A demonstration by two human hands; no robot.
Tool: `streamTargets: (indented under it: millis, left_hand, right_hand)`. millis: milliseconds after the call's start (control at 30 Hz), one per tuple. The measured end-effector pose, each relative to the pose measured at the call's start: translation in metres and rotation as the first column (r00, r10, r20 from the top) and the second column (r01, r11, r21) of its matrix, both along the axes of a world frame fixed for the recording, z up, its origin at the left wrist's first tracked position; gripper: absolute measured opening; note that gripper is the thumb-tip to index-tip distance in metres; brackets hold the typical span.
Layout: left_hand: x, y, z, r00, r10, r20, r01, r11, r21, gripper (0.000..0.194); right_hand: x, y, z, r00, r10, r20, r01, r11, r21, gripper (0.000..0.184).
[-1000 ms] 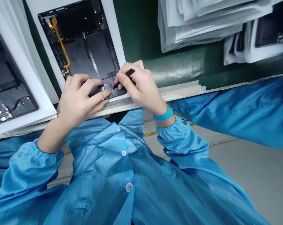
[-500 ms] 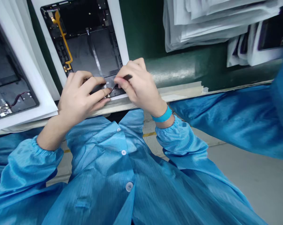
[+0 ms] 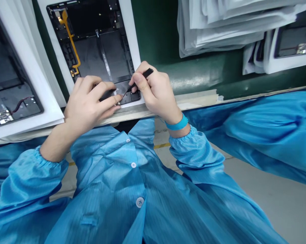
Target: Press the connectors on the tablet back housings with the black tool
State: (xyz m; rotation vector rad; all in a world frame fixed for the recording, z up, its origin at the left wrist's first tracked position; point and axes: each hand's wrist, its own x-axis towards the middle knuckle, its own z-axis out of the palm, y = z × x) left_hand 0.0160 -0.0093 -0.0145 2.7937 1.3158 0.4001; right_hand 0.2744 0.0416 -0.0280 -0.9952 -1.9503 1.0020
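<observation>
An opened tablet housing (image 3: 99, 57) lies in a white foam frame (image 3: 131, 40), showing dark panels and a yellow flex cable (image 3: 71, 42). My right hand (image 3: 154, 91) is shut on slim black tweezers (image 3: 146, 75), whose tip reaches the lower end of the housing. My left hand (image 3: 89, 103) rests its fingertips on that same end, close to the tweezer tip. Those fingers and the tweezers partly hide a small part there, too small to identify.
Another opened tablet in a white frame (image 3: 11, 88) lies to the left. Stacked white foam sheets (image 3: 219, 23) and a further framed tablet (image 3: 293, 42) sit on the green bench (image 3: 193, 73). A blue sleeve (image 3: 267, 130) lies along the near right.
The tweezers have turned from nearly level to sloping up towards the right. My right hand has shifted slightly right, and the whole view has moved a little.
</observation>
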Motion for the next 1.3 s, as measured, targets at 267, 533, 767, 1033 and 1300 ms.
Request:
streamTargets:
  millis: [267,533,767,1033,1300]
  left_hand:
    - [0.0006,0.0010,-0.0051,0.995,0.053,0.084,-0.036,0.981,-0.189,0.035]
    - [0.0027,0.0018,-0.0004,0.997,0.035,0.072,-0.018,0.974,-0.228,0.037]
    - [0.0083,0.0031,0.0035,1.000,0.019,-0.003,-0.019,0.987,-0.157,0.037]
    - [0.0075,0.0031,0.0011,0.999,0.030,0.028,-0.024,0.982,-0.189,0.039]
    - [0.0067,0.0034,0.0032,0.997,0.036,0.066,-0.020,0.974,-0.227,0.037]
  right_hand:
    - [-0.0012,0.0007,-0.0014,0.998,0.027,0.061,-0.032,0.997,0.066,0.048]
    - [-0.0011,-0.0003,-0.0006,0.999,0.013,0.035,-0.014,0.999,0.031,0.046]
    - [-0.0014,-0.0008,0.0002,1.000,0.009,0.006,-0.009,1.000,0.002,0.047]
    - [-0.0013,-0.0005,0.0001,0.999,0.022,0.029,-0.024,0.999,0.045,0.049]
    - [-0.0030,-0.0015,0.0018,0.999,-0.010,0.036,0.012,0.998,-0.057,0.062]
